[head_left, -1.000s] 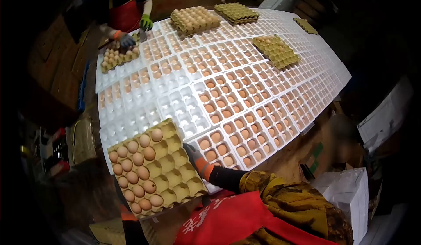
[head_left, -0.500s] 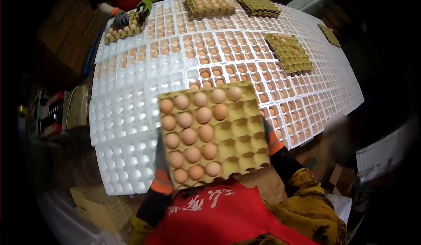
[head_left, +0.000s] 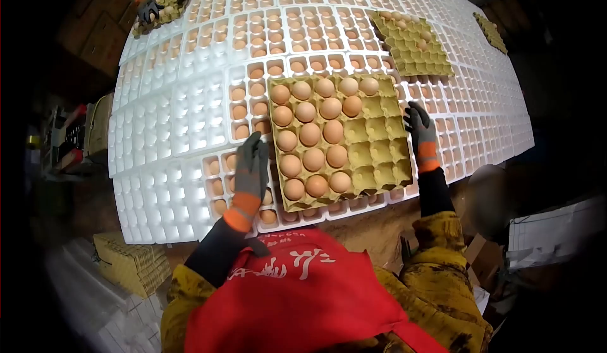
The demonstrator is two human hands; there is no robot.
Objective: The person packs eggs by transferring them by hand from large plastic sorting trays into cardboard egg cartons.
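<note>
White trays (head_left: 152, 204): laid edge to edge, prob. so one wide, level bed is made; many cells filled w/ eggs.
Carton tray (head_left: 378, 132): apparently rested flat atop the white trays, front & centre, btwn both hands; kept level prob. so nothing is rolled out.
Second carton (head_left: 411, 53): placed farther off, upper R, also atop filled cells, w/ a few eggs carried near its far edge.
L hand (head_left: 251, 166): held w/ fingers straight & nearly together, nothing gripped; kept just beside carton's L edge, prob. as a side guide.
R hand (head_left: 420, 125): fingers loosely bent, nothing seen gripped; set by carton's R edge, contact can't be told.
Loose eggs (head_left: 310, 134): seated singly in carton's cups, mostly toward L; kept apart by cup walls, prob. vs. knocks.
</note>
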